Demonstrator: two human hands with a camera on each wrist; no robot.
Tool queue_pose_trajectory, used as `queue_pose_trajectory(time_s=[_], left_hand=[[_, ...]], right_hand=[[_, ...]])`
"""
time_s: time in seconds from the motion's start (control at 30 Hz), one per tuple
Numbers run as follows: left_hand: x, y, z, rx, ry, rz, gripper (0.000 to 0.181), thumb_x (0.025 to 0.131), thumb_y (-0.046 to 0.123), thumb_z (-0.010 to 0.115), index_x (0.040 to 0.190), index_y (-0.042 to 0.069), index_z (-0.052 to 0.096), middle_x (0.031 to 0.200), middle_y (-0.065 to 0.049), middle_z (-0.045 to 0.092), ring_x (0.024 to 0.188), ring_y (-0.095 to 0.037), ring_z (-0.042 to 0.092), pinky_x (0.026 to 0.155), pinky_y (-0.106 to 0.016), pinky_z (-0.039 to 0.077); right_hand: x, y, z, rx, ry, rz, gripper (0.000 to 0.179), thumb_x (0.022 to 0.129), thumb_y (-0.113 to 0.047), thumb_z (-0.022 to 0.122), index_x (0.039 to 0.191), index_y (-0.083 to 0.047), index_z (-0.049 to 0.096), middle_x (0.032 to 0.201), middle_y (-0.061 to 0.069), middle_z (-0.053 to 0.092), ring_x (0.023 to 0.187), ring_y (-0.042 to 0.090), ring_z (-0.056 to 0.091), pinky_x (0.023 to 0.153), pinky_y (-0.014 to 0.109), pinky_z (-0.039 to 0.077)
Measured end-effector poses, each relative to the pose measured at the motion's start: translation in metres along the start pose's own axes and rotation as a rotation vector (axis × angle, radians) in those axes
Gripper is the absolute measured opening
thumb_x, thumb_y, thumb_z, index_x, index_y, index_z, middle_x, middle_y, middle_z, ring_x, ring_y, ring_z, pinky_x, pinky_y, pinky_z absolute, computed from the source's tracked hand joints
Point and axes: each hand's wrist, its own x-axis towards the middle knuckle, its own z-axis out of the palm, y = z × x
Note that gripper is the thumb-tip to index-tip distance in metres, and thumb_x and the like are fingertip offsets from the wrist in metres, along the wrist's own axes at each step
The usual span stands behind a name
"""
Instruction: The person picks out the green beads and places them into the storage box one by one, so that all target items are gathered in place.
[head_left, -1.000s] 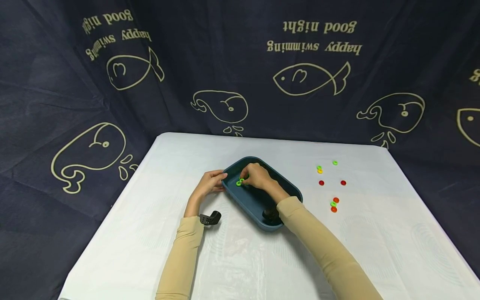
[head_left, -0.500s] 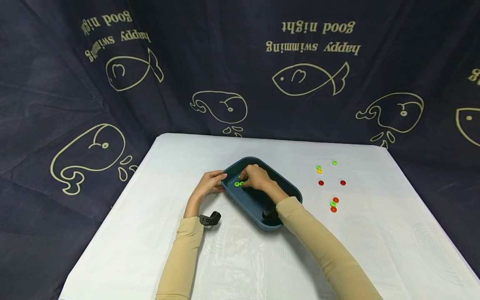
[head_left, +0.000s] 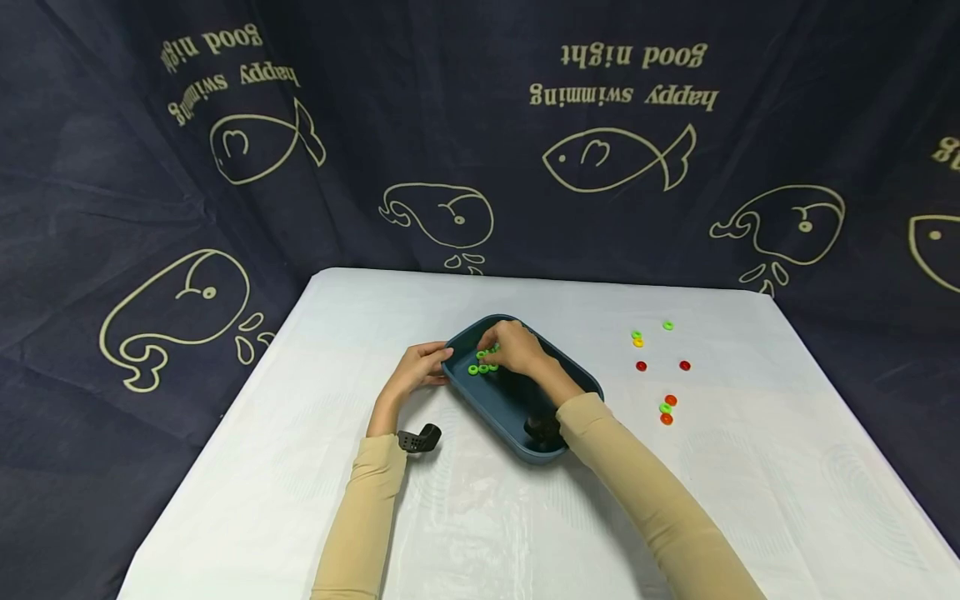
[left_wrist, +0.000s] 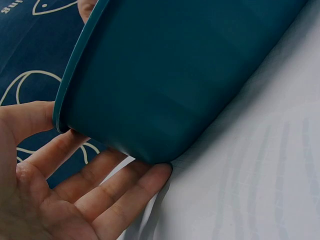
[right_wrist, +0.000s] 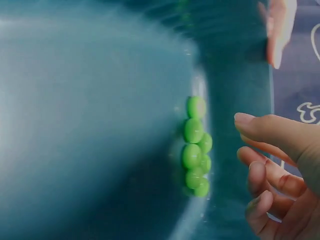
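Note:
A dark teal, rectangular plastic bin [head_left: 491, 402] with rounded corners sits on the table. My left hand [head_left: 411, 367] holds it by its far-left end, thumb over the rim and fingers against the outer wall, as the left wrist view shows on the bin wall [left_wrist: 165, 75]. Inside, several small green ring-shaped beads [head_left: 483, 368] lie bunched at that end; in the right wrist view the beads [right_wrist: 193, 130] form a tight double row along the end wall. My right hand [head_left: 513, 346] is over them inside the bin, fingers loosely bent, nothing visible between thumb and fingertips.
On the table right of the bin lie loose beads: a green one [head_left: 668, 326], a yellow one [head_left: 638, 342] touching a green one, two red ones [head_left: 641, 366], and two orange ones [head_left: 671, 400] with a green one between. A dark printed cloth [head_left: 480, 125] hangs behind.
More green beads show under my right hand, gathered in a bunch where only a couple showed before. The right fingers have shifted slightly among them. My left hand keeps its place on the bin.

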Motion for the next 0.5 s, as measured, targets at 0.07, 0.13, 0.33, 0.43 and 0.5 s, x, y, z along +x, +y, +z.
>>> queue_pose_trajectory(time_s=[0.07, 0.13, 0.33, 0.43, 0.5], left_hand=[[0.001, -0.001, 0.000, 0.005, 0.000, 0.002, 0.050, 0.097, 0.024, 0.052, 0.139, 0.000, 0.043, 0.130, -0.032, 0.051, 0.104, -0.034, 0.065, 0.096, -0.049, 0.051], [0.001, 0.000, 0.000, 0.010, 0.004, 0.003, 0.049, 0.097, 0.024, 0.052, 0.139, 0.000, 0.043, 0.130, -0.031, 0.051, 0.106, -0.036, 0.064, 0.096, -0.049, 0.051], [-0.001, 0.000, 0.001, 0.027, 0.018, 0.000, 0.048, 0.097, 0.023, 0.052, 0.138, 0.000, 0.045, 0.128, -0.030, 0.053, 0.104, -0.034, 0.065, 0.092, -0.045, 0.054], [-0.001, 0.001, 0.002, 0.028, 0.021, -0.001, 0.048, 0.097, 0.023, 0.052, 0.138, 0.000, 0.044, 0.128, -0.030, 0.054, 0.104, -0.034, 0.065, 0.091, -0.044, 0.055], [-0.001, 0.001, 0.002, 0.029, 0.019, 0.003, 0.049, 0.097, 0.024, 0.052, 0.139, -0.001, 0.043, 0.129, -0.030, 0.053, 0.104, -0.034, 0.065, 0.092, -0.044, 0.055]], right_hand=[[0.000, -0.001, -0.004, 0.002, 0.010, 0.003, 0.022, 0.079, -0.019, 0.076, 0.099, -0.009, 0.074, 0.098, 0.004, 0.073, 0.092, 0.020, 0.067, 0.078, 0.035, 0.057], [-0.001, -0.002, -0.007, 0.006, 0.017, 0.011, 0.023, 0.079, -0.019, 0.076, 0.100, -0.010, 0.074, 0.099, 0.003, 0.073, 0.093, 0.021, 0.066, 0.079, 0.035, 0.057], [-0.002, -0.003, -0.016, 0.027, 0.032, 0.015, 0.025, 0.079, -0.020, 0.076, 0.102, -0.010, 0.074, 0.100, 0.003, 0.073, 0.093, 0.021, 0.066, 0.080, 0.036, 0.056], [-0.003, -0.002, -0.020, 0.038, 0.047, 0.008, 0.026, 0.079, -0.020, 0.076, 0.102, -0.009, 0.073, 0.101, 0.004, 0.073, 0.095, 0.023, 0.065, 0.081, 0.036, 0.056], [-0.004, -0.001, -0.023, 0.058, 0.059, 0.004, 0.026, 0.080, -0.019, 0.076, 0.103, -0.007, 0.073, 0.101, 0.006, 0.072, 0.097, 0.026, 0.065, 0.082, 0.037, 0.056]])
